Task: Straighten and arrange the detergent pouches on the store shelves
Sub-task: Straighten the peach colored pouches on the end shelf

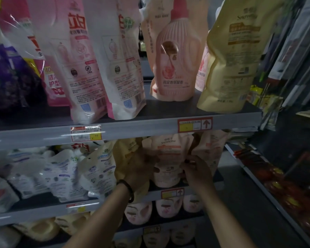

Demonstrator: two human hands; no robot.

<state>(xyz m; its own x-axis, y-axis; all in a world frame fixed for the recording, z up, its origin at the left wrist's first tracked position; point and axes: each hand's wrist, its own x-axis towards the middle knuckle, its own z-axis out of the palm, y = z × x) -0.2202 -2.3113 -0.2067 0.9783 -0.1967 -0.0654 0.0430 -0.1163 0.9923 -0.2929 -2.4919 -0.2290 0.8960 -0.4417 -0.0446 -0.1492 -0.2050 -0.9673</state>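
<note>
On the middle shelf (43, 210) a pale pink detergent pouch (166, 158) stands upright between a yellow pouch (127, 149) on its left and another pink pouch (211, 149) on its right. My left hand (140, 170), with a dark band on the wrist, grips the left edge of the middle pink pouch, lying over the yellow one. My right hand (195, 169) pinches the same pouch's right edge. White pouches (64, 176) lean at the left of this shelf.
The upper shelf (150, 126) carries pink-and-white pouches (89, 68), a pink bottle-print pouch (174, 56) and a yellow pouch (234, 56). The lower shelf holds pink and yellow pouches (166, 206). A second rack (284, 185) with dark packets stands at the right.
</note>
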